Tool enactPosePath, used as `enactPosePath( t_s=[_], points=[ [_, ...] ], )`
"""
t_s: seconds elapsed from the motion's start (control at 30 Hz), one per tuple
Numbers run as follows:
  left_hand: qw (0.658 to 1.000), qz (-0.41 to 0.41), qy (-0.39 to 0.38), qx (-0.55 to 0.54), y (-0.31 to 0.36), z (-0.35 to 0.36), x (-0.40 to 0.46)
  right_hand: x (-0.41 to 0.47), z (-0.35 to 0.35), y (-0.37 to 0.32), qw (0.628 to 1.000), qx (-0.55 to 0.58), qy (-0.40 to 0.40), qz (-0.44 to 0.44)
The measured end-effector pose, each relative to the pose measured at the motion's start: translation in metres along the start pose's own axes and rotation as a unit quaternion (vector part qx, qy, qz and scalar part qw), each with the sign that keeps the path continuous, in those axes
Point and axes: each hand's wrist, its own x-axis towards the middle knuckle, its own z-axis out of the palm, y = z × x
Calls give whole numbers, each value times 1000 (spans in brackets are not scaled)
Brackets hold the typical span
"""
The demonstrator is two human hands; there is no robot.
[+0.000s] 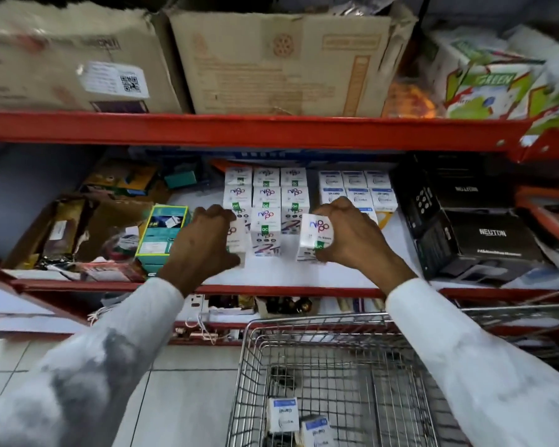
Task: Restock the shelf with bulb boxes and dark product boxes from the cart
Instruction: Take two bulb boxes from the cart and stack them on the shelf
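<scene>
Each hand's grip grasps an upright white bulb box: left hand (204, 240), right hand (352, 233)

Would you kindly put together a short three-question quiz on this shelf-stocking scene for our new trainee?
1. True or false: each hand holds a white bulb box at the middle shelf.
2. Where do the dark product boxes sit relative to the white box rows: A) left, B) right, C) on the upper shelf?
3. What lies in the cart?

Key:
1. True: left hand and right hand each grip one.
2. B.
3. Two blue-topped white boxes.
</scene>
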Motion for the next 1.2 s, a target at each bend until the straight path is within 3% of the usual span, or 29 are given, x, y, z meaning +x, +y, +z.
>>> enactPosePath(
  t_s=[0.33, 0.77, 0.87, 1.0, 1.1, 1.2],
  points=[
    [1000, -3, 6, 26, -18, 39, 61, 66, 41, -6, 995, -102, -11, -4],
    [999, 28, -1, 14, -26, 49, 55, 60, 64, 7, 996, -77, 27, -39],
    [997, 47, 55, -12, -17, 54, 15, 19, 72, 10, 992, -64, 85, -66],
    [981, 131, 132, -61, 5, 87, -58, -60, 104, 23, 986, -47, 138, -82],
    [978, 179, 73, -73, 24, 127, -106, -119, 138, 40, 990, -37, 121, -62],
    [977, 195, -54, -64, 46, 169, -140, -171, 178, 57, 998, -46, 30, -15]
  ],
)
